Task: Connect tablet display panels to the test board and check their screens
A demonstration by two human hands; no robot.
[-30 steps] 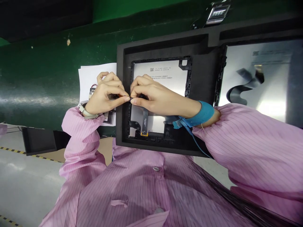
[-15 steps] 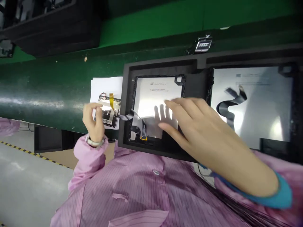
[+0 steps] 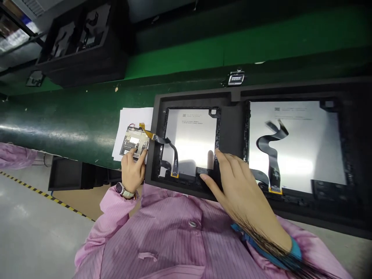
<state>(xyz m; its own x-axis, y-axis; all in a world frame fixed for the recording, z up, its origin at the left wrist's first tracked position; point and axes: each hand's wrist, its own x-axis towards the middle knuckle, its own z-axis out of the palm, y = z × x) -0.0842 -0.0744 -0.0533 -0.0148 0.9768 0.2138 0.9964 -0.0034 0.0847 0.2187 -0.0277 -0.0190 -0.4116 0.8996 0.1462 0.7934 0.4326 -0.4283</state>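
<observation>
Green conveyor bench (image 3: 72,120) | hands have parted from their joint pinch | left hand (image 3: 133,170) fingers now curled on small circuit board (image 3: 134,142) beside black foam tray (image 3: 232,116) | right hand (image 3: 232,182) spread, fingertips on silver framed panel (image 3: 192,139) in tray's left pocket | black flex cable (image 3: 168,149) released.

Light falls from overhead, bright and cool. Strong glare whitens the left panel (image 3: 190,145) at centre and the right panel (image 3: 293,155) toward 3 o'clock. The right hand (image 3: 235,186) is slightly motion-blurred. Corners at 11 and 1 o'clock sit dim. Wide-angle distortion bends the green belt edge (image 3: 58,128) at 9 o'clock.
</observation>
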